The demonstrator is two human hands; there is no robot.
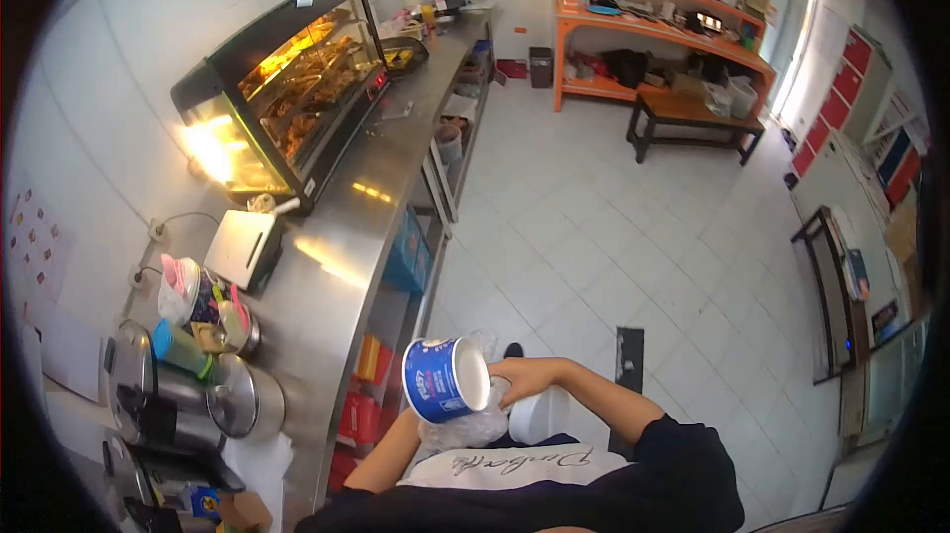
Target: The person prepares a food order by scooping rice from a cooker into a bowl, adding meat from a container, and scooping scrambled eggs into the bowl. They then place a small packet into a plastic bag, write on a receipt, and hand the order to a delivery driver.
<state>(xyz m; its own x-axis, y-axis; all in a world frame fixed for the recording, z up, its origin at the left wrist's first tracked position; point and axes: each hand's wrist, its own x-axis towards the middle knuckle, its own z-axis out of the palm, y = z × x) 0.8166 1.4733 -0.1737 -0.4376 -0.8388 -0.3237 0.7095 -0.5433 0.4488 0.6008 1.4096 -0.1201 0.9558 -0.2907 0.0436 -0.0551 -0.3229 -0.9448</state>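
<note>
In the head view, we have the blue bucket (433,381) before our torso, beside the steel counter (322,310). Our right hand (526,377) curls at clear plastic (455,434), its grip unclear; our left hand is hidden, so we cannot tell. Supporting the wall without crushing the rim seems wise. The counter gleams under a lit food warmer (312,102); pale tiles pave the floor (584,226).

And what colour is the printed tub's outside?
The printed tub is mostly blue with pale lettering; best seen: head view.
</note>
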